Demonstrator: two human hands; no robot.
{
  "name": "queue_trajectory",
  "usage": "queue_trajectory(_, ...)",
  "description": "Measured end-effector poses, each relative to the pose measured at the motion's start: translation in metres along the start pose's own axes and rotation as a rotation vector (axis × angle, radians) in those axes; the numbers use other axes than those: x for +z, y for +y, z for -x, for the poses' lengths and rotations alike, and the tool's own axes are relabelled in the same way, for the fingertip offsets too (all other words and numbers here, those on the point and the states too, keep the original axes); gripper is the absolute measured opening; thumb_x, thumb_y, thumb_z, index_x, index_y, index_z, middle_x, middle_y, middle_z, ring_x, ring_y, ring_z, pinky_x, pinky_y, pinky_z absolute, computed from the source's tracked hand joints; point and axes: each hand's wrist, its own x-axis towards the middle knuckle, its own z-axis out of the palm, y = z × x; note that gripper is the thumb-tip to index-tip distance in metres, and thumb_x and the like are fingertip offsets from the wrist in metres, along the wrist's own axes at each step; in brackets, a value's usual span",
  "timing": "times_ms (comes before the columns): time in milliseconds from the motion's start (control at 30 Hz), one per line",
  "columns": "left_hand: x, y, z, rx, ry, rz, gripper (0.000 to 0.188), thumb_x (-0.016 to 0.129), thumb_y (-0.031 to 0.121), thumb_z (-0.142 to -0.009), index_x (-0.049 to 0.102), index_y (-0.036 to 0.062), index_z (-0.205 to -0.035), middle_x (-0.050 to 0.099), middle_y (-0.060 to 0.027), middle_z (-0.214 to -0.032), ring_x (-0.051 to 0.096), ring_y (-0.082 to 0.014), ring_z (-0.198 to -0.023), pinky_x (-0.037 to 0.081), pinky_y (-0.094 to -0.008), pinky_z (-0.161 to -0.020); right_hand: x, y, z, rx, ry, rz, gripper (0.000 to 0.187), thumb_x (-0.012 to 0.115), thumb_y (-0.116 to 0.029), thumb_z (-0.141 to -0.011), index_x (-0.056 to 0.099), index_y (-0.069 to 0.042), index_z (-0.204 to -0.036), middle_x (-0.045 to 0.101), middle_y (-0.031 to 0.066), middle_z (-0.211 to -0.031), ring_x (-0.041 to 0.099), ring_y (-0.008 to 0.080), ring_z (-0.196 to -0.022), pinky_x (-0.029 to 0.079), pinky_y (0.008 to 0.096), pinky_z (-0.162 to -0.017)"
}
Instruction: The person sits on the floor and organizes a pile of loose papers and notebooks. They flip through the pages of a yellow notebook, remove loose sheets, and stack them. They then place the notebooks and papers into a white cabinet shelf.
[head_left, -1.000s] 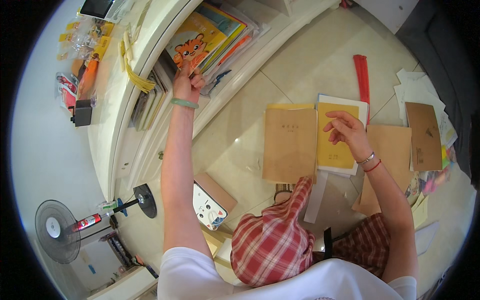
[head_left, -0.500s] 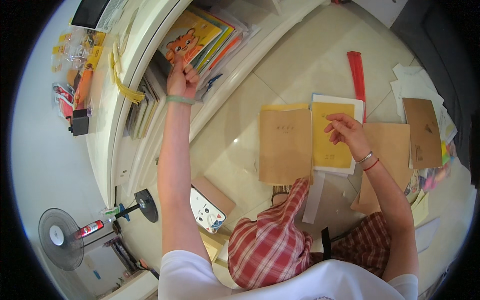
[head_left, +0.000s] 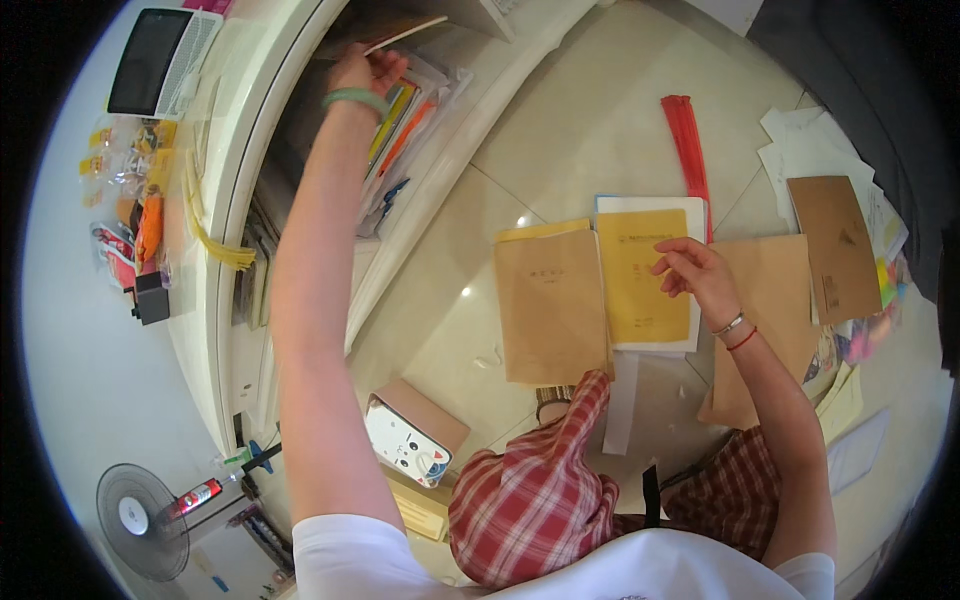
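My left hand [head_left: 367, 70] is reached into the white cabinet at the upper left, closed on the lower edge of a thin book [head_left: 408, 34]. The book is tilted, so mostly its pale edge shows. Beneath that hand stands a row of thin books and folders [head_left: 402, 128] in yellow, green and orange, some in clear sleeves. My right hand [head_left: 702, 278] hovers with loosely bent fingers apart, holding nothing, over a yellow document envelope [head_left: 640, 290] on white sheets. Left of that lies a brown paper envelope [head_left: 550, 320] on the tiled floor.
More brown envelopes [head_left: 770, 310] and a brown folder [head_left: 835, 250] lie at the right. A red strip [head_left: 686, 150] lies beyond the envelopes. A box with a cartoon face [head_left: 408, 440] sits near my left arm. A fan [head_left: 143, 520] stands at the lower left.
My left hand has gone up and deeper into the cabinet. The book with the cartoon animal cover has tipped, hiding its cover. My right hand has barely moved.
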Motion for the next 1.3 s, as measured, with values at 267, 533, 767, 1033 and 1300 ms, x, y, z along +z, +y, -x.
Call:
queue_trajectory(267, -0.007, -0.055, 0.183, -0.490, -0.712, -0.424, 0.019, 0.044, 0.021, -0.091, 0.049, 0.0053, -0.081, 0.051, -0.0068, -0.058, 0.052, -0.0172, -0.045, 0.047, -0.0305, -0.044, 0.056, -0.050, -0.004, 0.209, -0.171, -0.774, 0.035, 0.056, -0.026, -0.093, 0.053, -0.004, -0.119, 0.063, 0.0090, -0.107, 0.064, 0.0164, -0.086, 0.053, 0.0281, -0.069)
queue_trajectory(533, 0.048, -0.102, 0.034, 0.093, -0.617, -0.942, 0.036, 0.043, 0.032, -0.092, 0.058, 0.0024, -0.105, 0.063, -0.0118, -0.096, 0.060, -0.0243, -0.082, 0.048, -0.0359, -0.076, 0.026, -0.014, -0.037, -0.070, 0.109, -0.120, 0.032, 0.061, -0.020, -0.090, 0.053, -0.001, -0.114, 0.064, 0.0048, -0.095, 0.062, 0.0116, -0.083, 0.055, 0.0306, -0.069)
queue_trajectory(767, 0.038, -0.134, -0.214, 0.286, -0.076, -1.936, 0.043, 0.039, 0.031, -0.093, 0.051, 0.0046, -0.124, 0.049, -0.0197, -0.128, 0.046, -0.0319, -0.121, 0.037, -0.0416, -0.098, 0.023, -0.032, -0.021, 0.117, -0.051, 0.184, 0.034, 0.058, -0.016, -0.090, 0.047, -0.001, -0.119, 0.063, 0.0072, -0.087, 0.064, 0.0136, -0.066, 0.051, 0.0271, -0.045)
queue_trajectory(1033, 0.068, -0.168, 0.040, 0.163, -0.403, -0.394, 0.049, 0.057, 0.031, -0.090, 0.049, 0.0015, -0.128, 0.051, -0.0137, -0.129, 0.049, -0.0199, -0.117, 0.038, -0.0333, -0.098, 0.007, -0.032, -0.010, -0.194, 0.167, 0.526, 0.036, 0.058, -0.010, -0.087, 0.047, -0.002, -0.121, 0.062, 0.0177, -0.083, 0.062, 0.0279, -0.060, 0.048, 0.0336, -0.049)
queue_trajectory(1300, 0.052, -0.172, 0.160, -0.539, -0.604, 0.065, 0.052, 0.049, 0.046, -0.094, 0.037, 0.0143, -0.134, 0.055, -0.0037, -0.120, 0.056, -0.0137, -0.103, 0.051, -0.0329, -0.076, 0.047, -0.122, -0.086, -0.646, 0.183, 0.809, 0.040, 0.061, -0.016, -0.085, 0.050, -0.002, -0.120, 0.062, 0.0213, -0.091, 0.059, 0.0335, -0.066, 0.046, 0.0354, -0.057)
